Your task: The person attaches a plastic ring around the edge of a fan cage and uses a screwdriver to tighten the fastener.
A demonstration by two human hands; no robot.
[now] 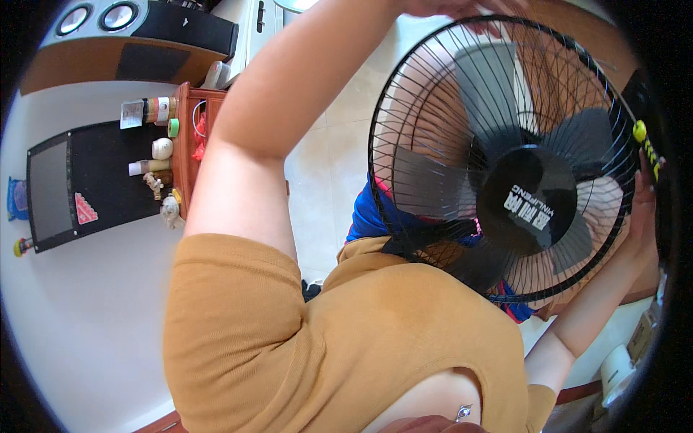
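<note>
A black fan (530, 198) with a round wire cage, grey blades and a glossy dark hub is tilted up close in front of my body, over my lap. My left hand (462, 9) reaches to the top edge of the view and grips the cage's far rim; its fingertips show around the wires, and part of it is cut off. At the right, my right hand (644, 206) is beside the cage, partly lost in the dark picture rim. It holds a screwdriver (647, 148) with a yellow and black handle, its thin shaft slanting toward the cage's right rim.
On the left, a reddish wooden cabinet (185, 101) carries several jars and small ornaments. A black panel (108, 189) is on the white wall. Upper left stands a speaker (155, 40). A white cylindrical container (617, 375) is at the lower right. Pale floor tiles (317, 195) show beyond my left arm.
</note>
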